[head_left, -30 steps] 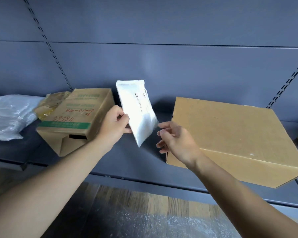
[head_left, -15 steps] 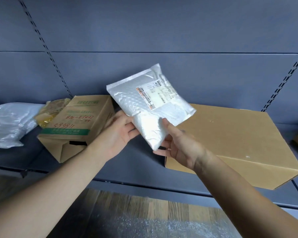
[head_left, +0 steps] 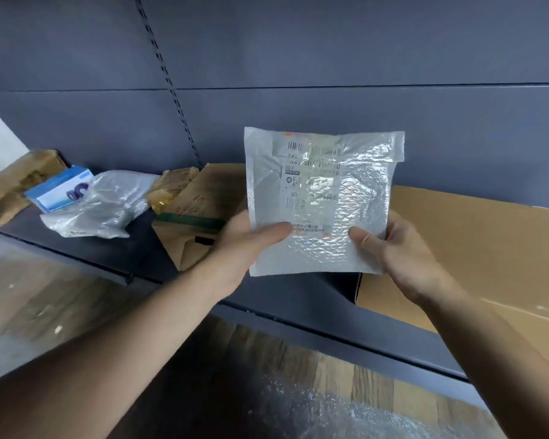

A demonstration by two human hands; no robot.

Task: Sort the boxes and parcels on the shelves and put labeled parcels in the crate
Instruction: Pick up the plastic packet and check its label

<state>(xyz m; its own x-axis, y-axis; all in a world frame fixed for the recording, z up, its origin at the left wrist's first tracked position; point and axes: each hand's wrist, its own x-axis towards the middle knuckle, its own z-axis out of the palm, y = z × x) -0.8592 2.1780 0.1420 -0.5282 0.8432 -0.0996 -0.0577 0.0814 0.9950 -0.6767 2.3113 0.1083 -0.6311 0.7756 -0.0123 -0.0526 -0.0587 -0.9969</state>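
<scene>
Shelving [head_left: 298,299] of dark grey metal is carrying a large plain cardboard box [head_left: 476,242] at the right, a smaller carton [head_left: 200,198] with a green band and red handwriting to its left, then a crumpled clear plastic bag [head_left: 108,204] and a small blue-and-white box [head_left: 61,188] just beside it. In front of the shelf, a white bubble mailer [head_left: 320,201] is being held upright in the air, its printed label [head_left: 311,175] facing the camera. The left hand [head_left: 241,248] and the right hand [head_left: 403,251] are each gripping a lower side of the mailer, thumbs pressing on its front and fingers curling behind.
</scene>
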